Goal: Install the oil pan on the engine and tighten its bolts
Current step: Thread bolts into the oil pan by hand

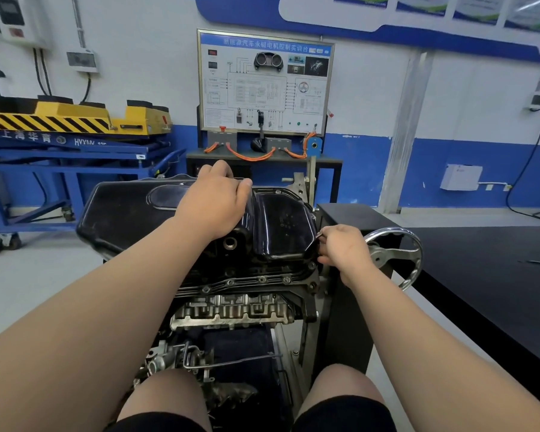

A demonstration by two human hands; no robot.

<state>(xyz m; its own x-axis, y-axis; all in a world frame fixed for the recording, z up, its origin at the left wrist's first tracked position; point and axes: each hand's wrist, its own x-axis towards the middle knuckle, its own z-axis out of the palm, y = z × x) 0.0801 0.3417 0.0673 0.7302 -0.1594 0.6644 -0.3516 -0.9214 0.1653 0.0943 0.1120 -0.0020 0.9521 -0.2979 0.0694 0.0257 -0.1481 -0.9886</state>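
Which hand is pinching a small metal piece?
The right hand, at the oil pan's right edge beside the handwheel, pinches the small metal piece; the left hand only rests on top of the pan.

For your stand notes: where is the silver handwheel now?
Head view, right of centre: the handwheel sits beside the right end of the oil pan, just right of the right hand pinching a small metal part.
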